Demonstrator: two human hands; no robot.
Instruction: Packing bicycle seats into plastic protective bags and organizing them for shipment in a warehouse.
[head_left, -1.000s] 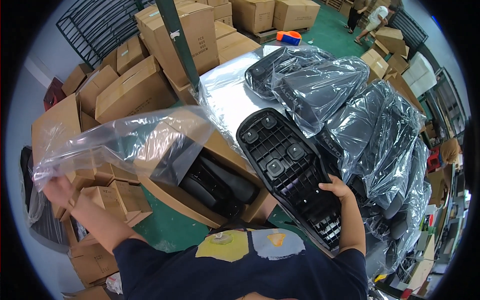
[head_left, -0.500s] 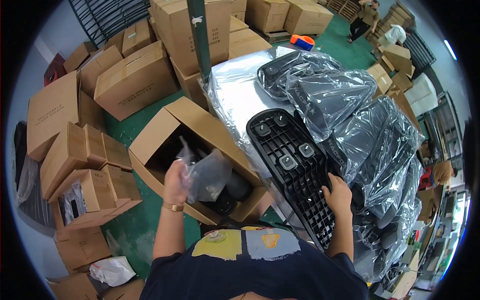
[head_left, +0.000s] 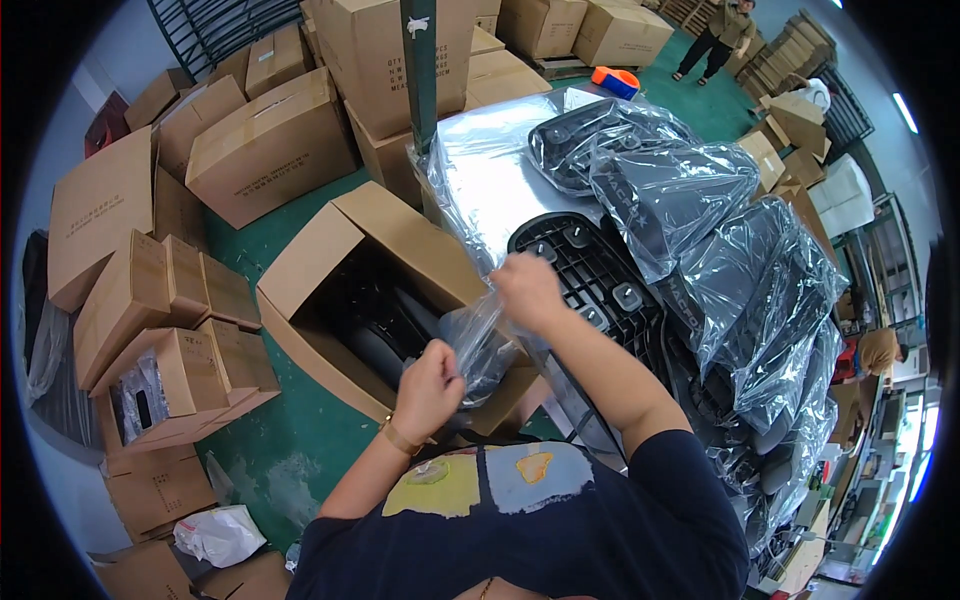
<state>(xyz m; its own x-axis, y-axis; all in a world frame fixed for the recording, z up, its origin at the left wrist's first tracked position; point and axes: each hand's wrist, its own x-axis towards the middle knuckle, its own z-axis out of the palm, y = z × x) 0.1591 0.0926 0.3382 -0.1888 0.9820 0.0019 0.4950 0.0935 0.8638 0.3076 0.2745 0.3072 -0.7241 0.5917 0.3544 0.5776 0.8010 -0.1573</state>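
Note:
My left hand (head_left: 430, 385) and my right hand (head_left: 527, 290) both grip a clear plastic bag (head_left: 478, 345) bunched between them. They hover over the right side of an open cardboard box (head_left: 400, 240) that holds black plastic parts (head_left: 375, 320). Just right of my right hand a black ribbed plastic panel (head_left: 600, 275) lies bare on the table. Beyond it lie several black parts wrapped in clear bags (head_left: 690, 210).
Stacks of cardboard boxes (head_left: 270, 140) stand on the green floor at left and behind. A green post (head_left: 420, 70) rises behind the open box. A crumpled white bag (head_left: 218, 535) lies at lower left. A person (head_left: 715, 30) stands far back right.
My right hand has left the black panel and come over to the bag. The bag, held spread wide a second ago, is now bunched between both hands over the box.

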